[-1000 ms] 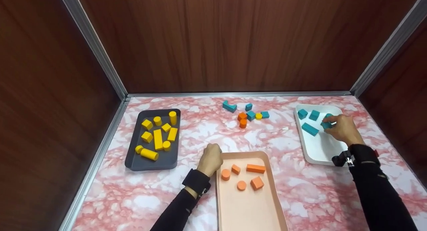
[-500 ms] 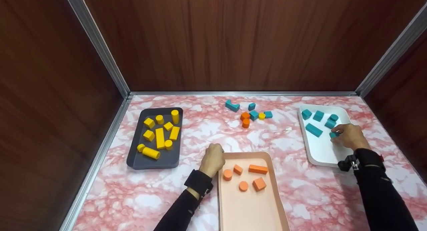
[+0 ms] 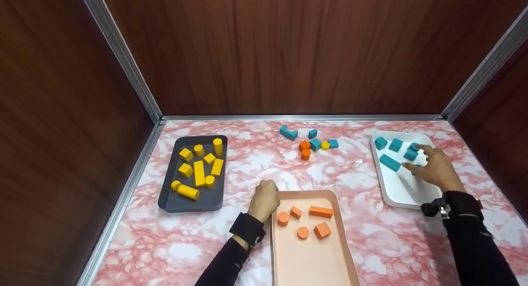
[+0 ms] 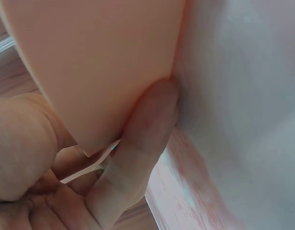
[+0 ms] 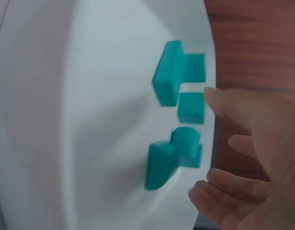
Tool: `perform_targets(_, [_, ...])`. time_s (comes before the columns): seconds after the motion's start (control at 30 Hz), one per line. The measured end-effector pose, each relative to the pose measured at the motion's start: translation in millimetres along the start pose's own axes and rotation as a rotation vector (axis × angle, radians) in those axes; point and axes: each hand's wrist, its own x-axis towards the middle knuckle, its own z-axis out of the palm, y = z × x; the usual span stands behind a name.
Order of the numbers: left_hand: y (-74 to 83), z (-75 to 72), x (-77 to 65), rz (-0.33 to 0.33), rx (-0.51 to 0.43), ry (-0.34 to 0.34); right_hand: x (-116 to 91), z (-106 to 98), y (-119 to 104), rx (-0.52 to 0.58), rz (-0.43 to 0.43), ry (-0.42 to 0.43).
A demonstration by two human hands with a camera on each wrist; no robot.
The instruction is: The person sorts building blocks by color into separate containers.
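My left hand (image 3: 265,200) grips the far left corner of the peach tray (image 3: 307,261), its thumb and fingers on either side of the wall (image 4: 99,62) in the left wrist view. Several orange blocks (image 3: 322,230) lie inside that tray. Over the white tray (image 3: 396,195) my right hand (image 3: 440,168) is spread, with nothing between thumb and fingers. Beneath it a teal block (image 5: 161,165) sits on the tray floor, partly hidden by the hand in the head view. A teal cylinder (image 5: 186,142), cubes (image 3: 396,144) and a long teal block (image 3: 390,162) lie nearby.
A dark grey tray (image 3: 169,201) of yellow blocks (image 3: 199,173) stands on the left. Toward the back, loose teal, orange and yellow pieces, including a notched teal block (image 3: 288,133), lie on the marbled tabletop (image 3: 243,154). Wood panels (image 3: 297,50) enclose the back and sides.
My right hand came nearer me with a teal block, then let it go in the white tray and spread its fingers. My left hand keeps its grip on the peach tray.
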Motion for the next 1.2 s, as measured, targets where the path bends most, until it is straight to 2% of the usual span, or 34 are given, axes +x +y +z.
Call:
perform_targets(0.13, [-1.8,-2.0,0.2,-0.010,0.006,0.001,14,4,-27,0.008,-0.039,0.003])
perform_targets(0.3, [-1.1,-4.2,0.8,-0.030,-0.011,-0.009,36,14,-64,0.031,-0.083,-0.045])
perform_targets(0.57, [0.5,-0.5,1.4,-0.052,-0.014,-0.009,77,51,-113,0.034,-0.103,-0.121])
perform_targets(0.73, [2.2,3.3,0.9,-0.031,-0.010,-0.010,95,75,-127,0.001,-0.085,-0.209])
perform_targets(0.87, [2.4,3.6,0.0,-0.039,0.001,-0.012,106,92,-132,-0.028,-0.096,-0.286])
perform_targets(1.2, [0.7,0.5,0.9,-0.047,0.002,0.003,124,112,-148,-0.102,-0.196,-0.362])
